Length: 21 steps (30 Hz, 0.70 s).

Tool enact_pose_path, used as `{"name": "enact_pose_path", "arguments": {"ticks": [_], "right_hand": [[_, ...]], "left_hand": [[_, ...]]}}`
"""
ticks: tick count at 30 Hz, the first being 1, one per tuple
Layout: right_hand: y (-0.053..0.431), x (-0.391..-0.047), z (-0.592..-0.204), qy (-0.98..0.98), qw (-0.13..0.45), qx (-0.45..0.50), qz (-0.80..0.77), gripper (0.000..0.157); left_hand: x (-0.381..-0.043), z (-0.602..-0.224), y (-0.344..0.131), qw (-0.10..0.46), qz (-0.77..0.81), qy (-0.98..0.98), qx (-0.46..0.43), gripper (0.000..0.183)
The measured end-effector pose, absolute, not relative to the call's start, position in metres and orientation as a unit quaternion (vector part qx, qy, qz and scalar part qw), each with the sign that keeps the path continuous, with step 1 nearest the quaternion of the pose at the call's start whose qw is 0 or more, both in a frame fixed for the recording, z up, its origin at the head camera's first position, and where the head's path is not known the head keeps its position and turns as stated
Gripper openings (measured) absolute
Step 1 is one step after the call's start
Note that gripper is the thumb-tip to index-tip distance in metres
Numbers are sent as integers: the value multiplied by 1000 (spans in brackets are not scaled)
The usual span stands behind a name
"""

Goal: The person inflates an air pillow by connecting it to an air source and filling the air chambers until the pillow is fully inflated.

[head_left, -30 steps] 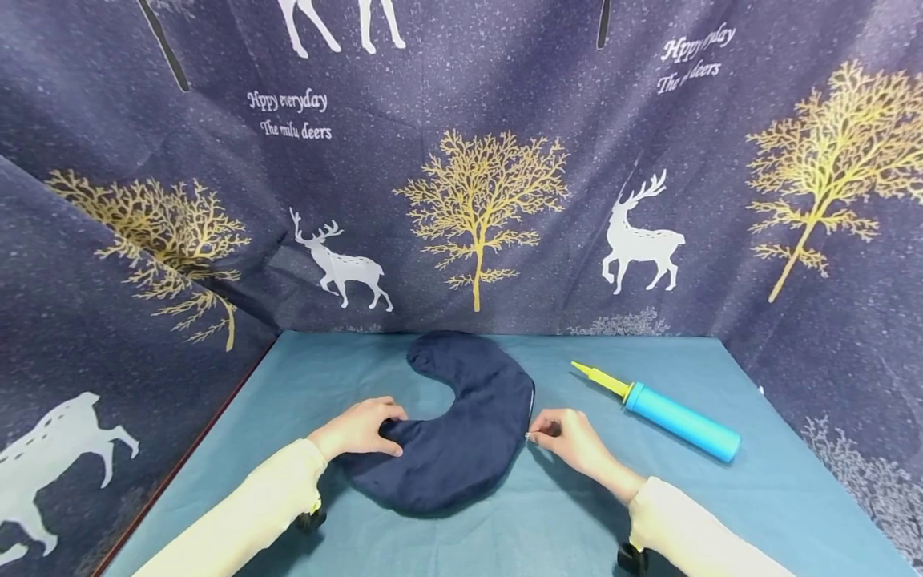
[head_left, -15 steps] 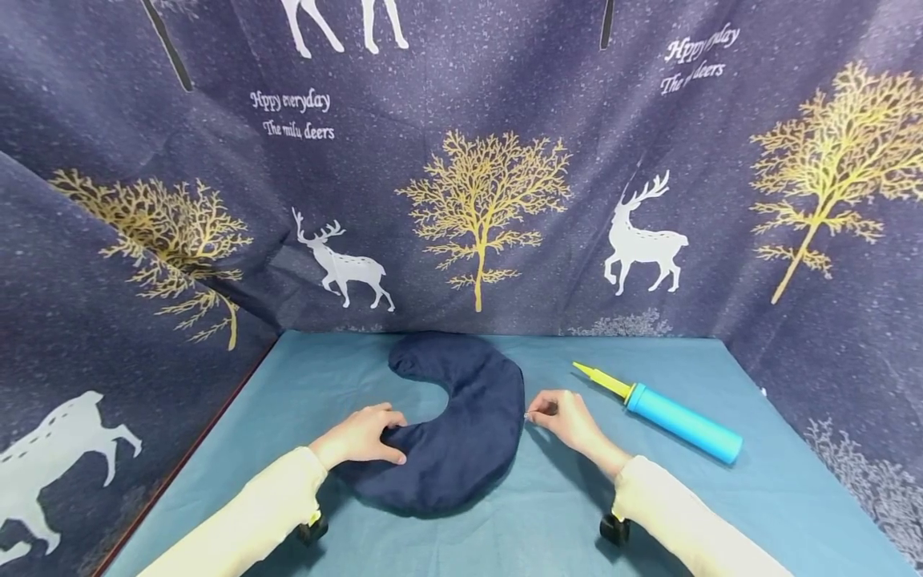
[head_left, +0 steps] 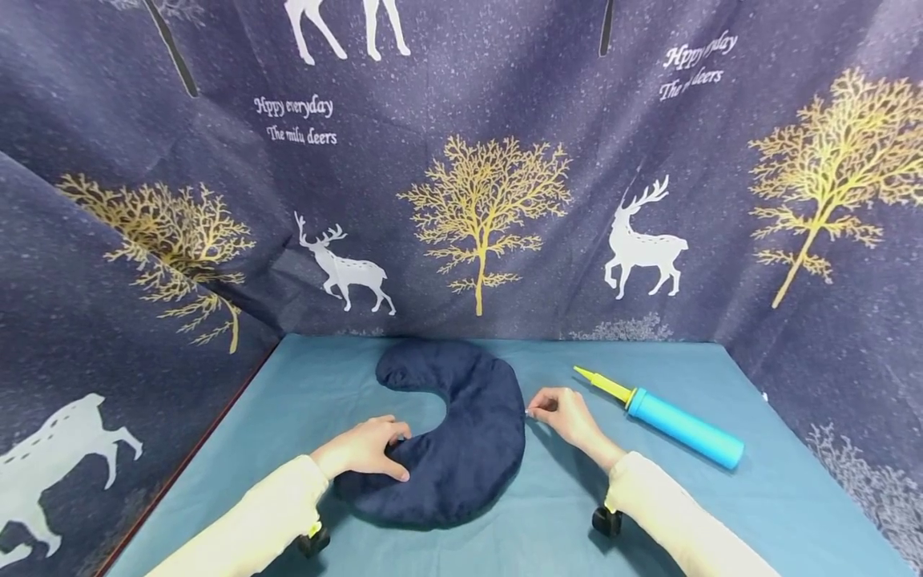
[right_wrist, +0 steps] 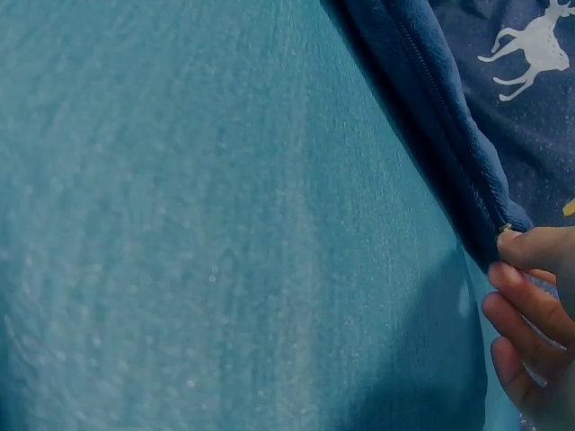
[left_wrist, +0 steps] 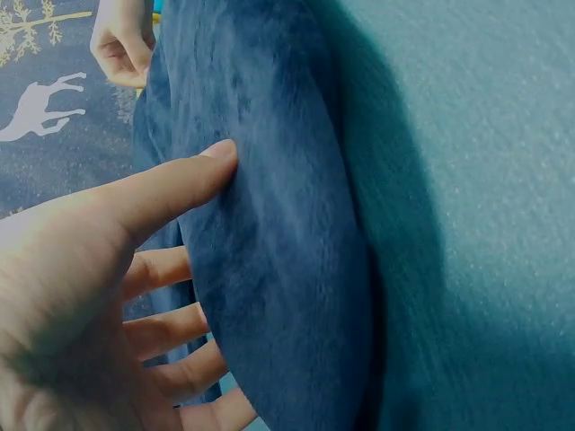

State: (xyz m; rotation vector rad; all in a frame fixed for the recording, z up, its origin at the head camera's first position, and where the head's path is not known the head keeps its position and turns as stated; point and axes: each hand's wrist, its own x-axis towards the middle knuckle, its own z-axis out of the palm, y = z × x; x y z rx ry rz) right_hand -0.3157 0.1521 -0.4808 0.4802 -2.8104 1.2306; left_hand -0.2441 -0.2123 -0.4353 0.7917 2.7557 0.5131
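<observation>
A navy plush U-shaped neck pillow (head_left: pixel 469 449) lies on the table, its opening facing left. My left hand (head_left: pixel 366 450) holds its near arm, the thumb on the upper face. In the left wrist view, the fingers of this hand (left_wrist: pixel 99 296) reach round the inner edge, their tips partly hidden by the fabric. At the pillow's outer right edge my right hand (head_left: pixel 568 417) pinches a small metal zipper pull. The right wrist view shows the zipper (right_wrist: pixel 431 85) running along the pillow's side up to that pull (right_wrist: pixel 506 230), its teeth looking closed there.
A blue hand pump (head_left: pixel 685 429) with a yellow nozzle (head_left: pixel 604 383) lies right of my right hand. Teal cloth (head_left: pixel 548 529) covers the table. A dark curtain (head_left: pixel 461 96) with deer and trees hangs behind and at both sides.
The pillow has turned, its far end swinging to the left. My right hand has moved slightly away from me along the outer edge with the zipper pull. My left hand keeps its hold.
</observation>
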Motion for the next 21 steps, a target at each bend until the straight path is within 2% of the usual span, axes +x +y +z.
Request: {"name": "enact_pose_path", "arguments": {"ticks": [10,16,21], "right_hand": [[154,-315,-484,-904,12,151,400,5],[154,-314,-485,-902,15,161,401,5],[153,-314,-484,-901,13,152,405,5]], "left_hand": [[-254,-422,-208,150,154,935,283,49],[-270,-407,-192,102,147,932,315,49],[-287,-407,-169,110,161,926,323,54]]}}
